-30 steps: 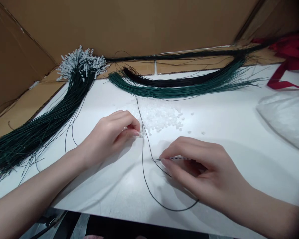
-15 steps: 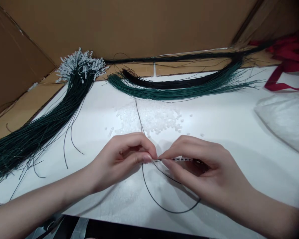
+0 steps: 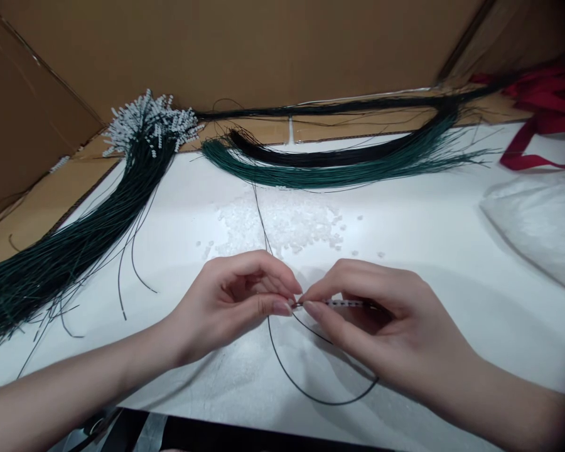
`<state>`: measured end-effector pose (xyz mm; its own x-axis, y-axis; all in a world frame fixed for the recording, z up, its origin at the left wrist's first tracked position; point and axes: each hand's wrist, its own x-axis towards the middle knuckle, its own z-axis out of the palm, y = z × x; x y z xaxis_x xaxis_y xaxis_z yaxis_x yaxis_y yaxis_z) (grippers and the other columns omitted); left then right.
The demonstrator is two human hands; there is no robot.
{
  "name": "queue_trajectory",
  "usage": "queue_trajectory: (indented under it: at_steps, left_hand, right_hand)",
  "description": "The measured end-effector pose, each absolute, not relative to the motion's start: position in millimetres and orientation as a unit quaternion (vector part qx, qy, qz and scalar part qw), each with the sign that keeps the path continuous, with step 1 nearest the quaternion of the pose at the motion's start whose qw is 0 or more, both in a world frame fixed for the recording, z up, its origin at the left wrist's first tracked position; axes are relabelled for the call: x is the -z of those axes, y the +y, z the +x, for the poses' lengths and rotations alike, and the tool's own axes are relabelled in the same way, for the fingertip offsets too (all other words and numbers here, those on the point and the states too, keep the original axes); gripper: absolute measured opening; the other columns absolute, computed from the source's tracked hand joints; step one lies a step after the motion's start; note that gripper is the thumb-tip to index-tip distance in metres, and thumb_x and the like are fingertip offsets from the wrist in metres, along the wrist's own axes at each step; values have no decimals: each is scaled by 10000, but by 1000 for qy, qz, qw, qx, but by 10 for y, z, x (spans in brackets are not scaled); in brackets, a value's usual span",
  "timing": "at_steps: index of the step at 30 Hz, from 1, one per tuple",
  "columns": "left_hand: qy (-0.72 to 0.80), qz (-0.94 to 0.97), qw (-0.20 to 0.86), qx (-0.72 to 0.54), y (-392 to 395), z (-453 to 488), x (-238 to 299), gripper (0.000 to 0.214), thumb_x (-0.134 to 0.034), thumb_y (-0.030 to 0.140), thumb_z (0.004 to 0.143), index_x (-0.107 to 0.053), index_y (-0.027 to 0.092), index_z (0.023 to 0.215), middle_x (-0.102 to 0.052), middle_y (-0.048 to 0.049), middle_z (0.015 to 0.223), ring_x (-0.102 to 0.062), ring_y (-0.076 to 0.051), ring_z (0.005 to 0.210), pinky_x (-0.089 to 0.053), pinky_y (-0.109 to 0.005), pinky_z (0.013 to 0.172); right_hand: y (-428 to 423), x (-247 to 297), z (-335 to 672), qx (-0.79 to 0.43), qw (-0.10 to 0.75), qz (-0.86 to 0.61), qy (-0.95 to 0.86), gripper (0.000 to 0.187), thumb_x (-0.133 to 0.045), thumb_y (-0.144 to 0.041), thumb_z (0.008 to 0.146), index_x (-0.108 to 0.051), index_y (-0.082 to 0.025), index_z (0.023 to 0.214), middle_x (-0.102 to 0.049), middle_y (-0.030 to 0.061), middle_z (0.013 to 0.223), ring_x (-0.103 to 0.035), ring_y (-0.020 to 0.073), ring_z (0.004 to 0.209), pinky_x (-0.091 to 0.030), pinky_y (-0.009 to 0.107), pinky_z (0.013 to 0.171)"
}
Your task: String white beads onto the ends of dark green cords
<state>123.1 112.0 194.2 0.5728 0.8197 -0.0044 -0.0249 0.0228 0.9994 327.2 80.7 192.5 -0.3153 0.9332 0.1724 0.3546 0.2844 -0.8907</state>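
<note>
Right hand [image 3: 390, 307], fingers pinching the beaded wire [image 3: 346, 304] over the surface [image 3: 419, 220] | left hand [image 3: 233, 311], fingers meeting its tip, can't tell what they grip | steady, straight tip should work best

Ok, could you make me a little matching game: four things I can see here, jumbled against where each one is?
1. Red ribbon
2. Loose pale beads
3. Beaded wire
4. Wire bundle with white tips

A. In the right hand's grip
B. On the picture's left side
C. At the upper right
D. Scattered near the picture's centre

Pairs: 1-C, 2-D, 3-A, 4-B
</note>
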Motion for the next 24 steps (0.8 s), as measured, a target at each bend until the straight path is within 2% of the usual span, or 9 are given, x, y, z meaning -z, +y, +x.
queue_trajectory:
  at_steps: [10,20,24]
  left_hand:
    - [326,642,603,-342,1118,1240,-1956,130,-725,54,804,-699,142,895,-702,-28,825,-672,-96,738,-565,-154,704]
    - [322,630,620,-339,1116,1242,-1947,162,-719,29,806,-698,147,914,-698,-3,838,-665,-61,761,-547,-102,729]
    - [323,628,619,-343,1108,1241,-1953,157,-721,38,806,-699,149,914,-699,-9,842,-669,-72,765,-553,-117,728]
  right_hand:
    - [791,-1921,3285,-374,376,-451,-718,124,-624,-116,845,-706,-196,796,-631,-10,683,-502,78,526,-348,213,424]
    - [781,-1918,3282,-372,389,-446,-715,126,-629,-104,830,-711,-190,788,-631,-15,688,-487,61,508,-338,203,408]
    - [768,-1925,3290,-367,392,-446,-716,140,-625,-94,828,-709,-200,796,-641,-11,697,-509,71,523,-352,204,417]
